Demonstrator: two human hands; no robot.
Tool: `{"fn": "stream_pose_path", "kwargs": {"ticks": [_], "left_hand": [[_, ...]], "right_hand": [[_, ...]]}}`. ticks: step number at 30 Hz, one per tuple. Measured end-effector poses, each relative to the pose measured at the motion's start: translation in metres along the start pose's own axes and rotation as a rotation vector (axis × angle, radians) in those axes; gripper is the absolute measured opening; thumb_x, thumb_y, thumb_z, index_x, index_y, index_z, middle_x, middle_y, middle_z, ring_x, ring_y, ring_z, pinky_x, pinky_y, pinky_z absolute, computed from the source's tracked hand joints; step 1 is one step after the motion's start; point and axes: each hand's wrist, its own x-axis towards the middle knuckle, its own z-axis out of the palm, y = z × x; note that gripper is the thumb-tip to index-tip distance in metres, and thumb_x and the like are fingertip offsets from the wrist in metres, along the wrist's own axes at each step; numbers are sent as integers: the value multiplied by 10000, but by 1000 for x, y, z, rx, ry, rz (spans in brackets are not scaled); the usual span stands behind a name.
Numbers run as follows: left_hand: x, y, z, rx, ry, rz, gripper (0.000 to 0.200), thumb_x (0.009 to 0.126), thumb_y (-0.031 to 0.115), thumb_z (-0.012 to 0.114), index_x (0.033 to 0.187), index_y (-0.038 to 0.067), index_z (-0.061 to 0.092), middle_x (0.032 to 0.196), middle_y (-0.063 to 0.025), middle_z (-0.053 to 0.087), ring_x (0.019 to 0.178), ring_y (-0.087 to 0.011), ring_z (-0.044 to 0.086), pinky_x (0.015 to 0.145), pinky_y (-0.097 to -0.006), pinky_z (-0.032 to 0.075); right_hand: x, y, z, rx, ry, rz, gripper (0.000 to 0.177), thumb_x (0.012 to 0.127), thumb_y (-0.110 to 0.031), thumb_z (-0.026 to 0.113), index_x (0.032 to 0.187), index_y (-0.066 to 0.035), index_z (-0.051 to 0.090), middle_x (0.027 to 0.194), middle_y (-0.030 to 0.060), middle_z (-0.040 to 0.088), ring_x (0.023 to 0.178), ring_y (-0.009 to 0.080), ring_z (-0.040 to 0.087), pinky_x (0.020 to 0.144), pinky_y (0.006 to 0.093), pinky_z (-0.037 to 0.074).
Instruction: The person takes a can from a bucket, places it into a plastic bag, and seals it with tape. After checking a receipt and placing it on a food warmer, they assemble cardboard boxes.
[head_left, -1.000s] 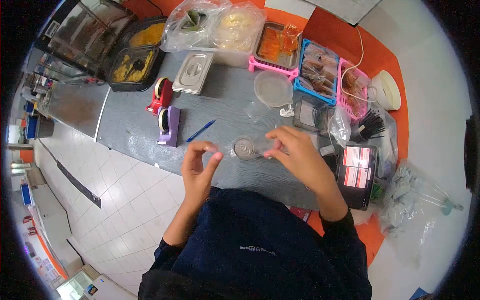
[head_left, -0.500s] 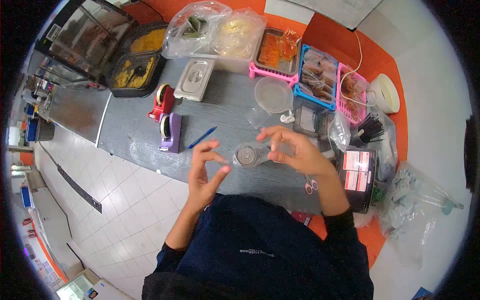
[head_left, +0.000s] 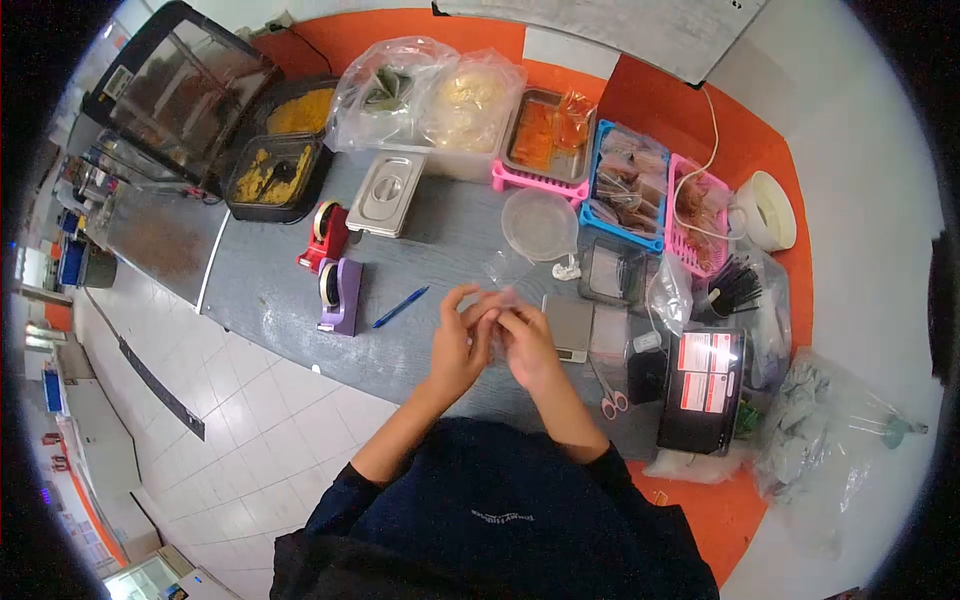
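Note:
My left hand [head_left: 461, 345] and my right hand [head_left: 530, 345] meet over the counter, fingers bent and fingertips drawn together. A faint bit of clear plastic seems to show around the fingers, but what they hold is mostly hidden. The small round lidded cup seen between the hands earlier does not show now. Just right of my right hand lies a small flat scale [head_left: 568, 328]. A blue pen [head_left: 401, 307] lies on the counter left of my left hand. Pink-handled scissors [head_left: 614, 403] lie to the right.
Left stand a purple tape dispenser [head_left: 341, 297] and a red one [head_left: 325, 236]. Behind are a lidded steel pan [head_left: 387, 194], a round clear lid [head_left: 540, 224], a blue crate [head_left: 628, 186] and a pink basket [head_left: 699, 215]. A tablet [head_left: 706, 385] stands at right.
My hands have come together from apart, and the fingers have closed in. The lidded cup between them is out of sight. The scale now shows beside my right hand.

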Motion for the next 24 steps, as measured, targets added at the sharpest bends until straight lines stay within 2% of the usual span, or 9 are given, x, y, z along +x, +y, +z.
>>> {"fn": "stream_pose_path", "kwargs": {"ticks": [3,5,9,11,12,14,15,17,24], "left_hand": [[10,8,-4,150,93,121,556,890,-9,484,1325,35,141,1149,-135,579,714,-123,577,604,-217,487],[9,24,-11,-21,79,-203,751,842,-50,529,1389,100,38,1189,-146,514,753,-170,593,685,-257,502],[12,0,-33,-321,-8,-381,851,807,-57,541,1419,167,-7,1204,-153,462,784,-177,592,725,-276,496],[13,-14,-53,-944,-183,-698,803,806,-21,541,1411,143,39,1236,-183,427,806,-183,572,758,-322,475],[15,-14,-55,-941,-182,-690,803,806,-21,541,1411,143,39,1236,-183,427,806,-183,572,758,-322,475],[12,-11,-58,-829,-106,-589,712,832,-21,481,1409,131,92,1236,-160,460,844,-154,557,791,-318,465],[12,-7,-58,-829,-104,-590,712,832,-21,481,1409,131,92,1236,-160,460,844,-154,557,791,-318,465],[14,1,-53,-551,-266,-535,562,854,-7,482,1367,94,279,1209,-144,513,912,-132,553,819,-298,458],[27,-33,-71,-336,-411,-373,187,863,98,577,1021,14,633,983,-81,646,948,-122,587,819,-256,450]], "right_hand": [[-7,-8,12,206,-92,58,283,872,-62,537,1141,28,539,1037,96,595,902,156,575,807,261,459],[-11,-7,17,26,15,-1,231,885,-81,534,1074,47,573,1020,97,607,899,143,572,820,257,448],[-2,4,-8,168,3,60,185,890,-97,535,1012,19,612,960,78,617,887,136,568,820,263,445],[-4,-5,-18,-433,-253,-193,150,860,-59,554,977,1,626,961,91,587,866,158,571,788,280,464],[-3,-10,-17,-434,-258,-198,150,860,-59,554,977,1,626,961,91,587,866,158,571,788,280,464],[-9,-15,-15,-1105,-314,-591,164,796,-14,593,956,-4,626,979,104,538,846,203,569,750,306,481],[-10,-13,-13,-1103,-316,-590,164,796,-14,593,956,-4,626,979,104,538,846,203,569,750,306,481],[-12,-8,-9,-1359,-183,-742,211,744,15,617,952,-14,633,1010,115,502,848,240,559,713,319,488],[-22,-13,-6,-1501,-159,-992,265,711,-4,649,965,-78,655,999,91,514,883,242,532,758,335,469]]}}
